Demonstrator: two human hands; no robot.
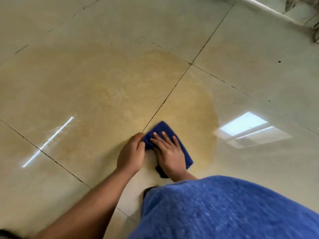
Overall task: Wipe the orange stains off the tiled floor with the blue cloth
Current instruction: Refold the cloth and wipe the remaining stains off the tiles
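Observation:
A dark blue cloth [163, 129] lies folded on the glossy tiled floor [259, 75], near a grout line. My right hand [168, 152] presses flat on top of it with fingers straight and spread. My left hand [131, 153] grips the cloth's left edge with curled fingers. A wide pale orange stain [107, 87] spreads over the tiles to the left, above and right of the cloth, with a darker rim [213, 114] on its right side.
My blue fuzzy sleeve [224, 209] fills the lower right and hides the floor there. A white baseboard or rail [269, 11] and a patterned object [300, 2] sit at the top right. Bright window reflections [245, 123] lie on the tiles.

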